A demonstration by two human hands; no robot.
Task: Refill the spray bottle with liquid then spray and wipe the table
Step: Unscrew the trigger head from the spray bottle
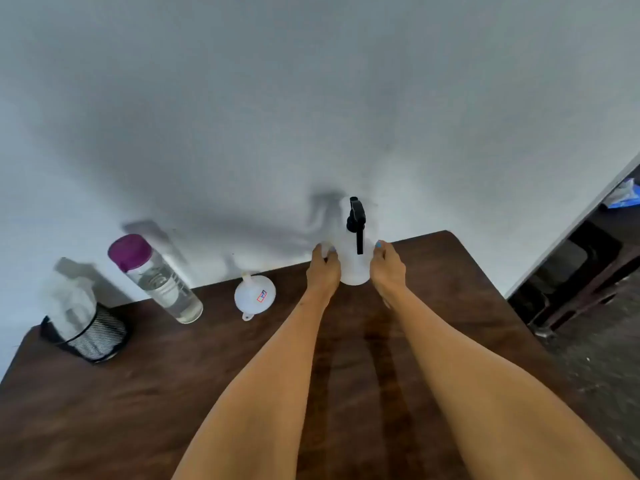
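Between both hands' fingers (330,252) stands the bottle (353,268), held round its sides; light, stiff, slick plastic, best gripped mid-body.

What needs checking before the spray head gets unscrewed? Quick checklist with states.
1. White plastic spray bottle with black trigger head upright on dark wooden table: ok.
2. Left hand and right hand on either side of the bottle body: ok.
3. Black trigger head unscrewed: not ok, it is on the bottle.
4. White plastic funnel at hand: ok, lying left of the bottle.
5. Clear water bottle with purple lid holds liquid: ok; lid on.
6. Spray bottle fill level: cannot tell.
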